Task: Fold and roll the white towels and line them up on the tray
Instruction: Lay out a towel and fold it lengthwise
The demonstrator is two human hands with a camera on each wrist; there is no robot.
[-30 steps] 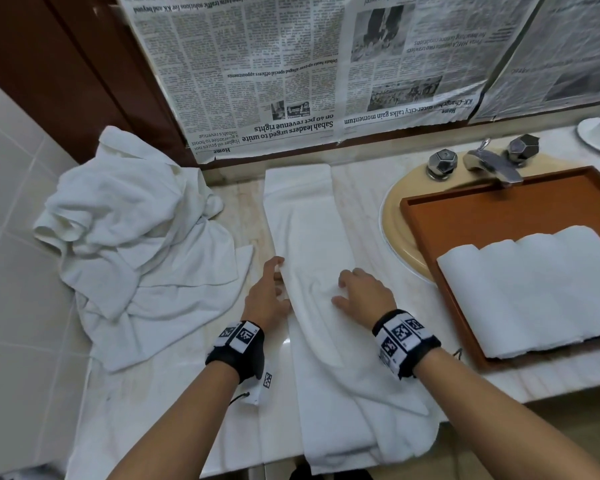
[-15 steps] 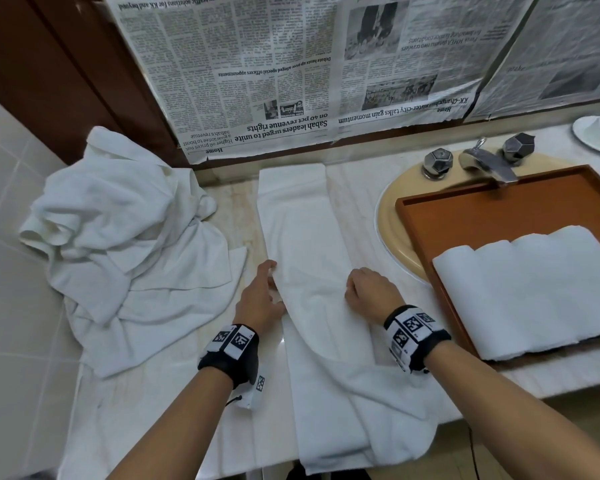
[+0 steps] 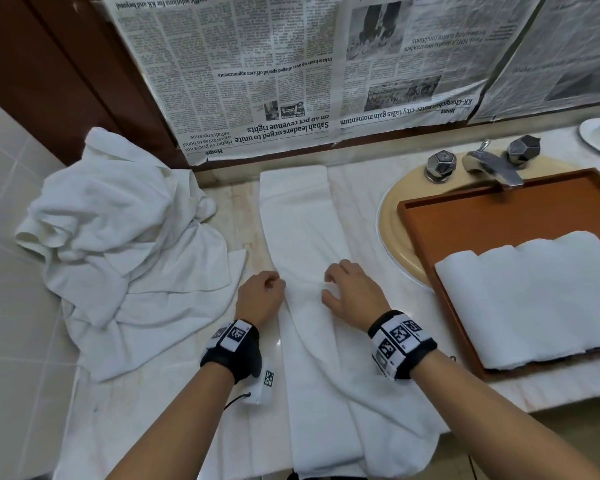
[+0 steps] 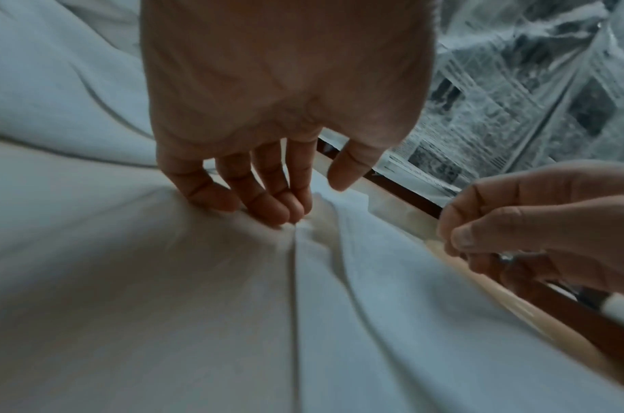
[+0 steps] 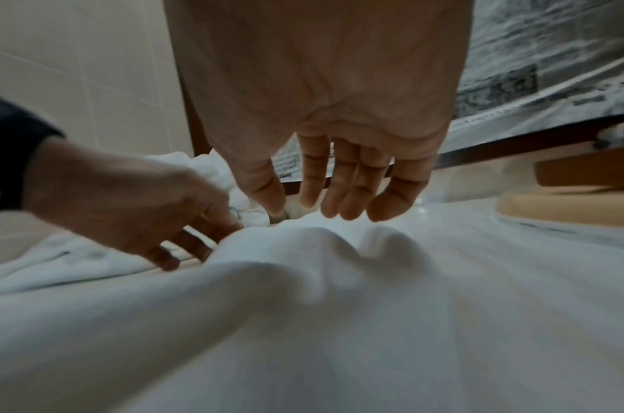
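The folded towel (image 3: 300, 237) lies as a long strip on the counter (image 3: 357, 188), left of the tray (image 3: 499, 216). Left hand (image 3: 260, 296) pinches its left edge; right hand (image 3: 350, 289) hovers, fingers loosely spread. Soft, limp, light: grip both edges.

Folded towel strip (image 3: 302, 237) lies along bench (image 3: 357, 188) centre, near end hanging over front edge. Left hand (image 3: 260, 296) at its left edge, right hand (image 3: 350, 292) on it. Heap of loose towels (image 3: 118, 244) to the left. Tray (image 3: 499, 216) to the right, over sink (image 3: 395, 216), carrying rolled towels (image 3: 534, 299). Faucet (image 3: 492, 164) behind tray. Newspaper (image 3: 291, 74) covers wall behind.
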